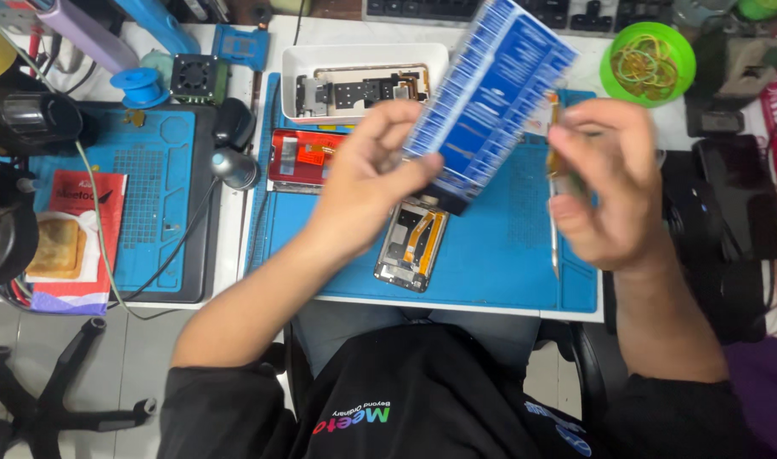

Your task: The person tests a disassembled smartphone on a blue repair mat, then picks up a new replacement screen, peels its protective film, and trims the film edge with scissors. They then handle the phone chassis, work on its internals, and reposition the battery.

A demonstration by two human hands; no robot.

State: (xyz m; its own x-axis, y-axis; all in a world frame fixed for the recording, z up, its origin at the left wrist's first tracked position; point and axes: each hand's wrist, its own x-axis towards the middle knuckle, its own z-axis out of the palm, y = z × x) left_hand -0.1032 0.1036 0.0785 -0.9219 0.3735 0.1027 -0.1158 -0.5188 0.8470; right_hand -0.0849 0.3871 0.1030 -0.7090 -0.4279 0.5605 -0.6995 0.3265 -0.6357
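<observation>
The person sits at a worktop (575, 42) with a big blue mat (507, 263) in the middle of the frame. The left hand (367, 183) is closed around the lower end of a long blue box (490, 98), which tilts up toward the top middle of the frame. The right hand (605, 183) is at the right of the mat, curled around something thin and yellowish. It is blurry, so I cannot tell what the thing is.

The work looks like it is in the middle, I think. One phone (414, 242) lies open on the mat, just below the box, with its orange and gold insides showing. It has no back cover on, so it is not put together yet. A red phone part (303, 157) lies at the upper left of the mat, partly behind the left hand. A white tray (363, 55) sits above it with more phone parts inside.

Counting: one blue box, one open phone on the mat, one red part, one white tray. There is one green bowl (648, 93) of rubber bands in the upper right. In the upper left I see one small black fan (195, 76) and one blue spool (139, 85). A second blue mat (155, 187) lies at the left, with one red packet (87, 212) showing toast on it.
</observation>
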